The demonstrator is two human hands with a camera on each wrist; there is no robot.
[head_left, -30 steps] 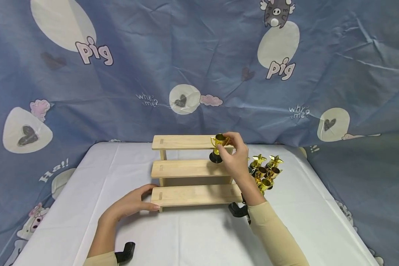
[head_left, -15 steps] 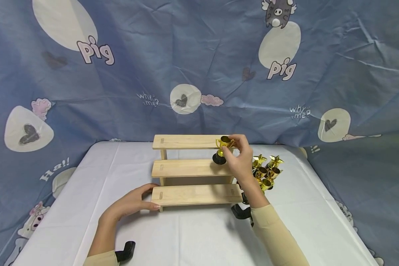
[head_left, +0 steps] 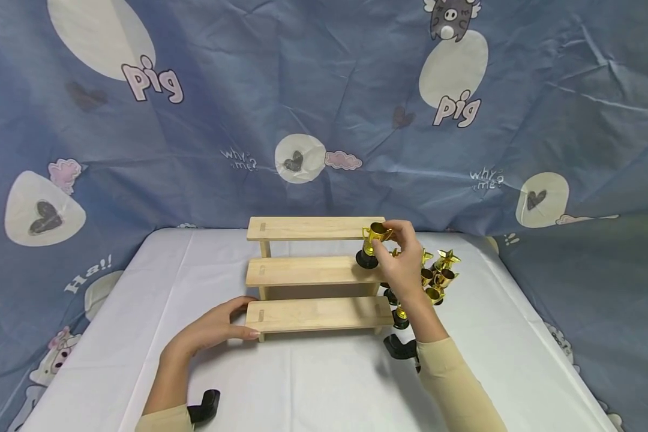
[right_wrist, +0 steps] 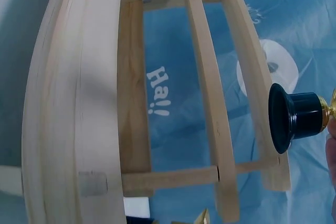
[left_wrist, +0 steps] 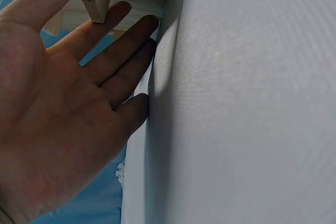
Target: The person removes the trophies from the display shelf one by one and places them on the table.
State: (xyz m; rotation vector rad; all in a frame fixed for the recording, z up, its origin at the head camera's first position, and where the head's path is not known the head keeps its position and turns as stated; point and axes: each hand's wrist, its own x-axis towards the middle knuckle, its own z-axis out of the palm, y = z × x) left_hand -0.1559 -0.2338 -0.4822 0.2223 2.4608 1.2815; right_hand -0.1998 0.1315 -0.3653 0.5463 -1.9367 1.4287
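Note:
A three-step wooden display stand (head_left: pixel 302 271) stands on the white-covered table. My left hand (head_left: pixel 216 327) holds the left end of its lowest step, thumb at the front edge and index finger at the back. In the left wrist view the other fingers (left_wrist: pixel 123 59) stretch out beneath the step, close to the cloth. My right hand (head_left: pixel 402 264) pinches a small gold trophy cup (head_left: pixel 375 234) with a black base. The cup is upright, overlapping the right ends of the upper two steps. In the right wrist view its base (right_wrist: pixel 299 115) shows beside the stand's rails; only fingertips appear.
Several more gold trophies, star-topped ones (head_left: pixel 446 259) and cups (head_left: pixel 434 295), stand right of the stand, partly behind my right forearm. One small trophy (head_left: pixel 401 317) is by the lowest step's right end. A blue printed cloth (head_left: pixel 313 108) hangs behind the table.
My right hand has moved a little to the right with the trophy cup. Trophies left of its wrist now show. The left hand and stand have stayed put.

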